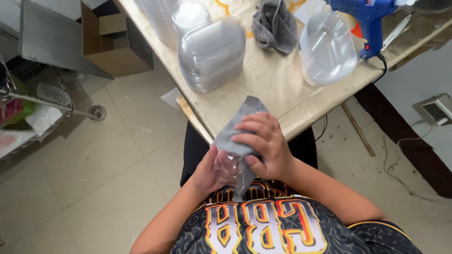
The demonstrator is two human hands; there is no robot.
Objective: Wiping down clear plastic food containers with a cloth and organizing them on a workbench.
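Note:
My left hand holds a small clear plastic container over my lap, below the table's front edge. A grey cloth is pressed onto the container by my right hand, whose fingers curl over the cloth. The cloth's upper corner sticks up over the table edge. Most of the container is hidden by the cloth and my hands.
A beige table carries a stack of clear plastic lids, another clear container, a second grey cloth and a blue glue gun. A cardboard box and a wire rack stand on the tiled floor at left.

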